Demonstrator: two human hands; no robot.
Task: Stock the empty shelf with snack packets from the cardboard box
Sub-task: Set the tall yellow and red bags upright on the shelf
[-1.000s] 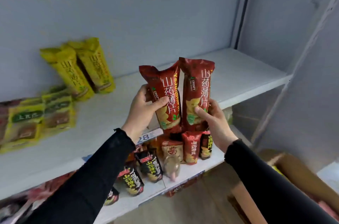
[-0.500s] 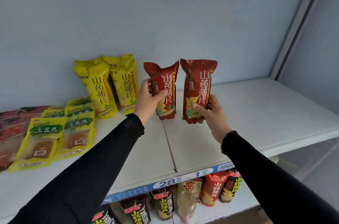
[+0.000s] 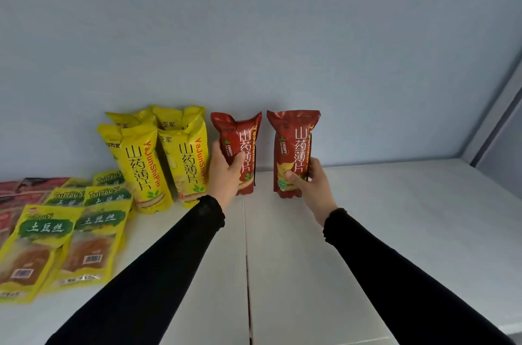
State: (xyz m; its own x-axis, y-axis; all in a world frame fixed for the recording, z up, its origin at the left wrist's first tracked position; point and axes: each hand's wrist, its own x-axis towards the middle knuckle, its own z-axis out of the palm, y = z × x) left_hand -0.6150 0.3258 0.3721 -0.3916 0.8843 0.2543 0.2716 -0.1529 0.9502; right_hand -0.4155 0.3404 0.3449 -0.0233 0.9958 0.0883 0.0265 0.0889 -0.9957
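Note:
Two tall red snack packets stand upright near the back wall of the white shelf (image 3: 395, 217). My left hand (image 3: 226, 172) grips the left red packet (image 3: 244, 144) round its lower half. My right hand (image 3: 309, 185) grips the right red packet (image 3: 295, 144) near its bottom. Both packet bottoms are at shelf level; whether they rest on it I cannot tell. The left packet sits right beside several upright yellow packets (image 3: 163, 158). The cardboard box is out of view.
Flat yellow-green packets (image 3: 67, 237) lie in rows at the left front, with red flat packets (image 3: 19, 192) at the far left edge. A seam (image 3: 247, 260) splits the shelf board down the middle. The shelf's right half is bare up to the side post (image 3: 497, 124).
Both hands have carried the red packets forward and down to the back of the shelf, beside the yellow ones. The view has moved closer and the lower shelf has dropped out of sight.

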